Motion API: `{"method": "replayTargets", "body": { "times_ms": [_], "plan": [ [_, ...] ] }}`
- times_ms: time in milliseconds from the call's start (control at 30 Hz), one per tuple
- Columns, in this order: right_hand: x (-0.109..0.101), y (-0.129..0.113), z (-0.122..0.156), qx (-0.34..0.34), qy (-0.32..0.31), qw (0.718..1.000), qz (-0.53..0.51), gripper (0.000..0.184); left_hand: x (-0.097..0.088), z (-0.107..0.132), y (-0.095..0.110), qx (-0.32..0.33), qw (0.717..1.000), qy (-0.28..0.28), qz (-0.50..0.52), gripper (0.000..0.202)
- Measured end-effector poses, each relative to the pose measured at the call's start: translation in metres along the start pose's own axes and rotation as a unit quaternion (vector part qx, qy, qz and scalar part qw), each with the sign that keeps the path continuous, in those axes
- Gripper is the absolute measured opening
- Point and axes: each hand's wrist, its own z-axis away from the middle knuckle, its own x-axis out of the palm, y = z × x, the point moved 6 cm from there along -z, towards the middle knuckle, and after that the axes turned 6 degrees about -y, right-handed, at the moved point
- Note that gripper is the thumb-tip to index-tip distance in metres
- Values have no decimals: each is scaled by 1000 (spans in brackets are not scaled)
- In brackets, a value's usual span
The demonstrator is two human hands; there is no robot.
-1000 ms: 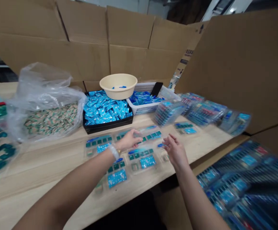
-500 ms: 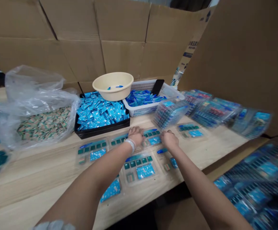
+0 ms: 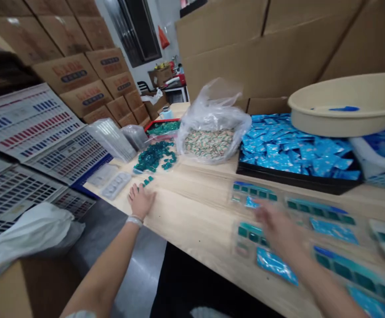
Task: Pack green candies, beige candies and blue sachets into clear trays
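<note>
My left hand (image 3: 141,202) lies on the wooden table at the left, fingers spread, with a few dark green square pieces (image 3: 148,180) at its fingertips. Beside it are clear plastic trays (image 3: 114,185). Motion smears my right hand (image 3: 276,223), which is over the filled clear trays on the right. Its fingertips are close to a small blue packet (image 3: 252,202) in the far-left tray; whether they touch it I cannot tell. The filled trays hold rows of green squares, blue packets (image 3: 276,265) and long slim blue pieces.
Behind stand a heap of green pieces (image 3: 152,155), a plastic bag (image 3: 212,117) of small striped pieces, a black box (image 3: 298,180) of blue packets, and a cream basin (image 3: 341,126) above a white basket (image 3: 381,170). Stacked crates (image 3: 43,132) and cartons (image 3: 86,95) are at the left.
The view has swung left. My left hand has left the filled trays and moved far left to the loose green squares. My right hand has shifted to the left-hand filled trays.
</note>
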Motion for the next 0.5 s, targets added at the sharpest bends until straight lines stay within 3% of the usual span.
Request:
{"method": "replayTargets", "body": {
  "times_ms": [67, 133, 267, 333, 400, 467, 500],
  "plan": [
    [45, -58, -12, -67, -97, 992, -35, 34, 7, -1, -12, 38, 999, -18, 5, 47],
    [91, -102, -18, -98, -183, 977, -40, 34, 10, 10, -5, 114, 993, -29, 21, 30],
    [157, -145, -18, -124, -233, 963, 61, 46, 5, 56, 17, 246, 966, -31, 72, 23],
    [173, -151, -16, -152, -233, 954, 113, 52, -3, 80, 24, 318, 939, -64, 115, 21],
    [179, -152, -13, -182, -247, 942, 137, 46, -17, 97, 26, 380, 904, -103, 169, 18],
    [171, -148, -12, -172, -246, 947, 116, 37, -37, 98, 18, 377, 888, -93, 247, 14],
    [161, -145, -11, -147, -230, 959, 80, 33, -47, 93, 11, 338, 891, -64, 298, 13]
  ]
}}
